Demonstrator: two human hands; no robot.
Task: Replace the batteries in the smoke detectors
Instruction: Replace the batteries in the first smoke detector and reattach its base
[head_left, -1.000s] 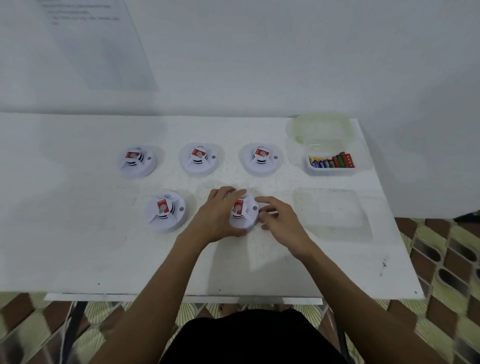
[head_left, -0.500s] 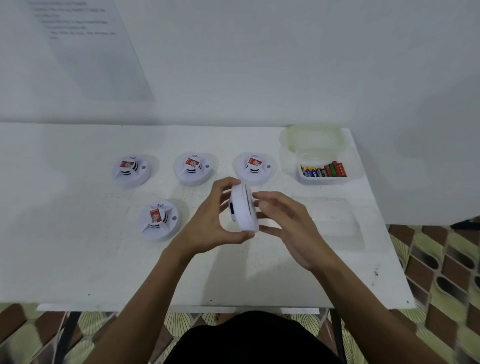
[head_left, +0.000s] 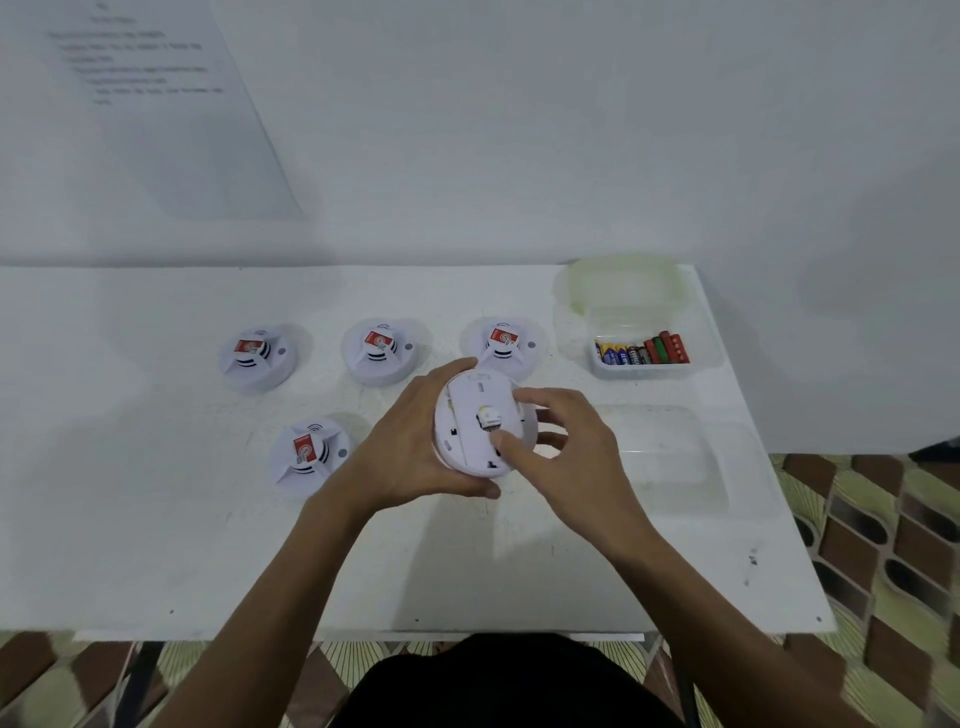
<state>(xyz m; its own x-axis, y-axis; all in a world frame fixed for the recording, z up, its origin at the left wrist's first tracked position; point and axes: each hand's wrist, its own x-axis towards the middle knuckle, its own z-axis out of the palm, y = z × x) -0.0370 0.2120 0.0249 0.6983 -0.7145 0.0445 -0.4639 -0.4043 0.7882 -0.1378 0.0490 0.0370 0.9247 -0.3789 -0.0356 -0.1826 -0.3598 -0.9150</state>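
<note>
I hold a white round smoke detector above the table, turned so its flat back faces me. My left hand grips its left rim and underside. My right hand holds its right side, with the thumb pressed on the back plate near a small square part at the centre. Several more smoke detectors with red labels lie face up on the table: three in a back row and one nearer me on the left. A clear tub of batteries stands at the back right.
The white table ends at a front edge close to my body and a right edge beside patterned floor tiles. A clear lid lies flat right of my hands. A second, empty tub sits behind the battery tub. A printed sheet hangs on the wall.
The detector was lifted off the table with both hands, tipped on edge, and is now turned over with its back toward me. My right thumb has come onto the back plate.
</note>
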